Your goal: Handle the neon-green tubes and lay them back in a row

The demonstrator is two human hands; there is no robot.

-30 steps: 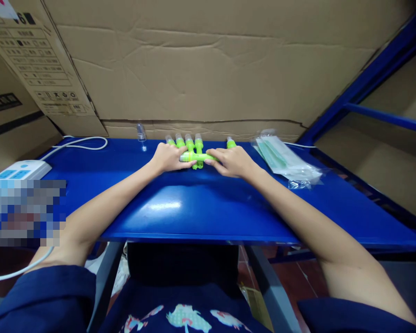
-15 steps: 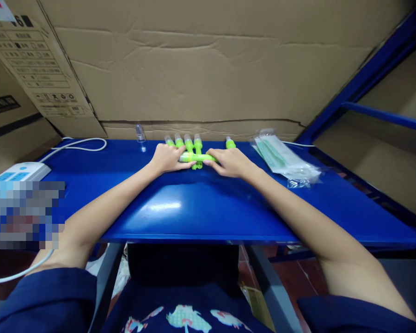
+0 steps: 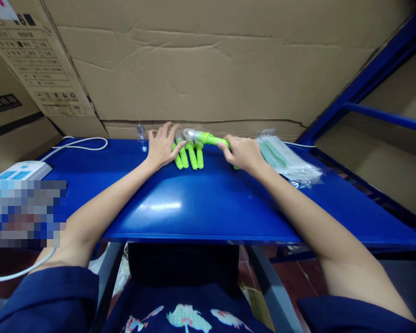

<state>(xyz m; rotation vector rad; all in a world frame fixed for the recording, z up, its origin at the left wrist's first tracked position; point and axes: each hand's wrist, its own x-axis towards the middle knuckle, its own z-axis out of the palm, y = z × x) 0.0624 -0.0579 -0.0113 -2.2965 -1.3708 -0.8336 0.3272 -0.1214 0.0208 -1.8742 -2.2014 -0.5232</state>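
My right hand point(image 3: 244, 150) is closed around the lower end of a lime-green stick with a clear domed cap point(image 3: 213, 138). The stick is tilted, its capped end pointing left and slightly up, above the row on the table. My left hand point(image 3: 162, 147) is open, fingers spread, and seems to hold nothing. It hovers at the left end of several similar green sticks point(image 3: 192, 156) lying side by side, hiding some of their upper ends. Under my right hand a bit of another green stick point(image 3: 236, 167) peeks out. A small clear cap point(image 3: 141, 133) stands left of my left hand.
Behind the blue table point(image 3: 194, 203) rises a cardboard wall point(image 3: 201, 74). To the right lies a clear plastic packet point(image 3: 291, 159) with pale green and white contents. At left are a white power strip point(image 3: 31, 171) and a looped cable point(image 3: 86, 144).
My left hand has let go of the green stick, moved slightly left and spread its fingers. My right hand has shifted right and up with the stick, whose clear cap now shows fully.
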